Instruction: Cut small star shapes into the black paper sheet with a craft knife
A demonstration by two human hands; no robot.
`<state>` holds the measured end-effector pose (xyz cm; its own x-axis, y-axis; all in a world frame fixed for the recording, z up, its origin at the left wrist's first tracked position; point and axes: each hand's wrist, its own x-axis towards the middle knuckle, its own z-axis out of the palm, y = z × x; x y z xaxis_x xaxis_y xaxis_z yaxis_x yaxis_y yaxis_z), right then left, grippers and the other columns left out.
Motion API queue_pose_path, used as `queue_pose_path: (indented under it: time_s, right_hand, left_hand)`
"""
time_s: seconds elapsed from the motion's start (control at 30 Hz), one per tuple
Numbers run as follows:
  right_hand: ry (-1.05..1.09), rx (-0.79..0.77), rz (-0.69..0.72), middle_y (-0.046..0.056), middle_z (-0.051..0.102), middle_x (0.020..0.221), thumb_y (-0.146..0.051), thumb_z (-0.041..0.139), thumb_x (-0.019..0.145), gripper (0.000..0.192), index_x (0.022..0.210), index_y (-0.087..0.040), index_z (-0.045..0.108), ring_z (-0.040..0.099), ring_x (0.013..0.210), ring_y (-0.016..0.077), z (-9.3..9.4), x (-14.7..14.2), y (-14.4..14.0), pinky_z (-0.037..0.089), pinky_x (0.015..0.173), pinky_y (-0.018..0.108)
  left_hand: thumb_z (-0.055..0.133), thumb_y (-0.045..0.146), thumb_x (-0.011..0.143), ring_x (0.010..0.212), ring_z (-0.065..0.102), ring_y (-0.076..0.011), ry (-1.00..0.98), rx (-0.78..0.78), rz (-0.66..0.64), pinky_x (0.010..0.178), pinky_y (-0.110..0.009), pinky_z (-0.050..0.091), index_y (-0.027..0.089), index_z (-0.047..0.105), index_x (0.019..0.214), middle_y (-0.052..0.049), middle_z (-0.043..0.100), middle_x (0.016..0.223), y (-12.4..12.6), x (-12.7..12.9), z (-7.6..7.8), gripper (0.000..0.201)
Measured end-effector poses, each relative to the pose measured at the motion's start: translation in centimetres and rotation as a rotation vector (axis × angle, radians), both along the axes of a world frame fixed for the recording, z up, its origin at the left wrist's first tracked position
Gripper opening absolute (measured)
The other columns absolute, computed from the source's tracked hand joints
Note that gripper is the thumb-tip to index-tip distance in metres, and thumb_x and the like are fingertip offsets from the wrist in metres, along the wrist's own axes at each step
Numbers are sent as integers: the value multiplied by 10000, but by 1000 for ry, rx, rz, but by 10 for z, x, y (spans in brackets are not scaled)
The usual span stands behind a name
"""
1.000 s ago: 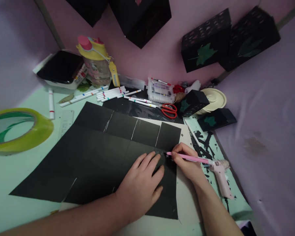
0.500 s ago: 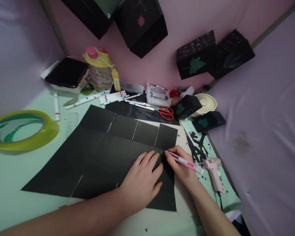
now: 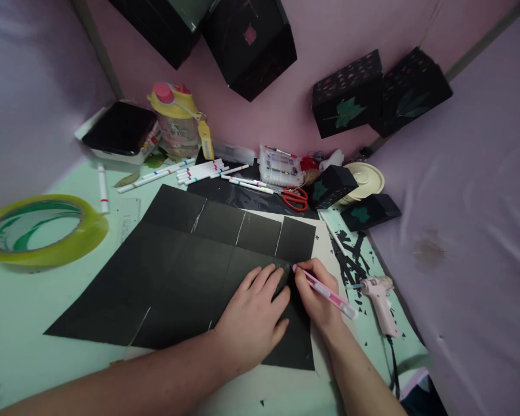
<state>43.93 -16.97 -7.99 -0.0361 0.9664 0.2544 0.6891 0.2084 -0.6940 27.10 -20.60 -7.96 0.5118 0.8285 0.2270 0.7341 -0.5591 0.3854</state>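
Note:
A large black paper sheet (image 3: 177, 271) with cut flaps along its far edge lies flat on the pale green table (image 3: 21, 323). My left hand (image 3: 253, 315) presses palm-down on the sheet's right part, fingers spread. Just to its right, my right hand (image 3: 314, 294) grips a pink craft knife (image 3: 325, 290) like a pen. The knife's tip touches the black paper near my left fingertips.
A big roll of tape (image 3: 39, 228) sits at the left. White markers (image 3: 199, 169), a clear bead box (image 3: 281, 166), red scissors (image 3: 295, 199), small black boxes (image 3: 331, 186) and a cream lid (image 3: 366, 179) line the back. A pink glue gun (image 3: 379, 300) and black scraps lie at right.
The pink knife has swung from nearly level to steeper, its back end now lower right. The view has shifted slightly. My left hand stays pressed on the paper.

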Motion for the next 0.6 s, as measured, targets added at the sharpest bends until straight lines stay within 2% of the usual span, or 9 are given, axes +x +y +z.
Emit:
queue_pose_path:
  time_s: [0.3,0.6]
  right_hand:
    - [-10,-7,56,19,669,758,-234,559,880,57,851,-219,606,616,646,156,-1,4,-4,482,619,259]
    - [-11,1,3,-4,647,684,-234,566,876,67,822,-213,600,584,570,136,0,4,-4,451,560,242]
  left_hand:
    - [582,416,856,1334,379,-276,15,-31,-5,1133,-440,259,197,544,1251,-100,485,1410,1,1,-1,453]
    - [559,399,870,1350,363,-274,-9,-54,-9,1142,-445,252,201,534,1275,-103,469,1424,2,1,-2,452]
